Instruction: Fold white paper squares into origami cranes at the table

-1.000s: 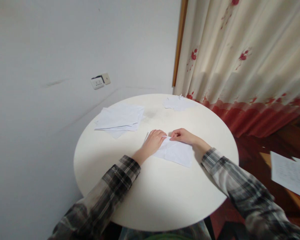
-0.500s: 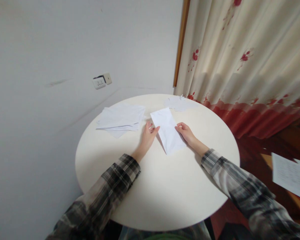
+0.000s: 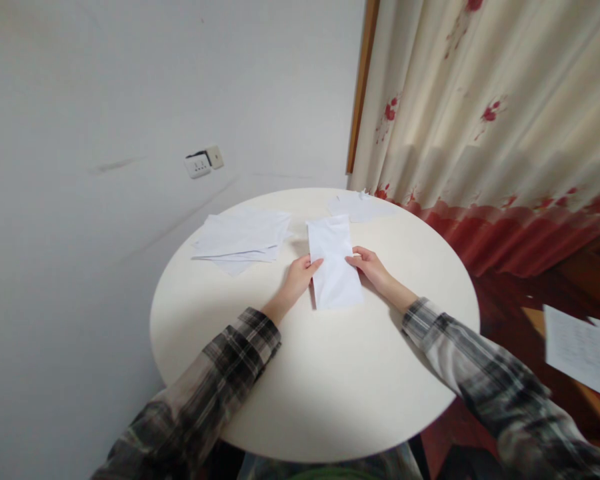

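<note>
On the worktop (image 3: 300,387), the paper (image 3: 335,277) has swung to twelve o'clock, seemingly steadied: left hand (image 3: 297,277) and right hand (image 3: 370,265), apart, pinch opposite edges.

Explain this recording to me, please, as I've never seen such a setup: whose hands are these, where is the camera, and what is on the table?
There is no machine here: a person's bare left hand and right hand reach out from plaid sleeves. The camera is worn on that person's head, looking forward and down. Between them, the hands hold a white sheet, apparently folded, by its two long sides, thumbs on top. On the round white table, a paper stack lies to the left, and more paper lies near the far edge.
</note>
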Available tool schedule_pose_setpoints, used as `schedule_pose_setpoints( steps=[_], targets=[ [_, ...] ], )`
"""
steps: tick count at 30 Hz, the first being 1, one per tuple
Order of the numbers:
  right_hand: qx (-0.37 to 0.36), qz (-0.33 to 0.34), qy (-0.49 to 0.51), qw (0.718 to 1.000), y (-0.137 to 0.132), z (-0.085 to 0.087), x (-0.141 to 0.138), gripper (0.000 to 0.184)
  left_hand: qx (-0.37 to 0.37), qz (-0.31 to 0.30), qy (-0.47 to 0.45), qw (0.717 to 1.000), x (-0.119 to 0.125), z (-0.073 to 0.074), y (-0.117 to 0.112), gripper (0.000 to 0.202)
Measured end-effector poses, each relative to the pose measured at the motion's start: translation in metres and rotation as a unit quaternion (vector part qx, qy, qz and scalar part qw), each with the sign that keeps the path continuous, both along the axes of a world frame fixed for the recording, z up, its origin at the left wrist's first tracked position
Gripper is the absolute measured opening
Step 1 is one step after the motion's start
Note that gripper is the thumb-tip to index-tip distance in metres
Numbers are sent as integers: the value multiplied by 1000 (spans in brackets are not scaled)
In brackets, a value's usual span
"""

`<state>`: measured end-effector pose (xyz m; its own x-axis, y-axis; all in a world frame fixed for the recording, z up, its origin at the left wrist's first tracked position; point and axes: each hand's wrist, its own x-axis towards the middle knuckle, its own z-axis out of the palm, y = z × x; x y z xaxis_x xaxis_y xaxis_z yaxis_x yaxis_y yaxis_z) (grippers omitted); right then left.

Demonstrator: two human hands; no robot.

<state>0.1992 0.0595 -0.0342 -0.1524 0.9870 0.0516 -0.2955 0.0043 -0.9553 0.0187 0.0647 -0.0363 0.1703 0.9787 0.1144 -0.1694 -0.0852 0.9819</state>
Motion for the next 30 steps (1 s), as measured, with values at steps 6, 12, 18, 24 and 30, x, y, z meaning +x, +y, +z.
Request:
schedule_pose_setpoints(
  steps=[6, 12, 18, 24, 30],
  targets=[
    [3, 7, 17, 1000, 0, 1, 2, 23, -26, -28, -34, 999, -4, 2, -2, 32],
    [8, -30, 5, 1000, -2, 7, 3, 11, -71, -24, -40, 996, -5, 3, 0, 19],
    [13, -25, -17, 999, -4, 11, 2, 10, -100, -12, -43, 994, -4, 10, -5, 15],
    [26, -20, -28, 999, 0, 6, 4, 12, -115, -12, -69, 991, -1, 9, 3, 12],
    [20, 6, -33, 999, -8, 11, 0, 28, -23, -7, -33, 999, -2, 7, 1, 25]
  ],
)
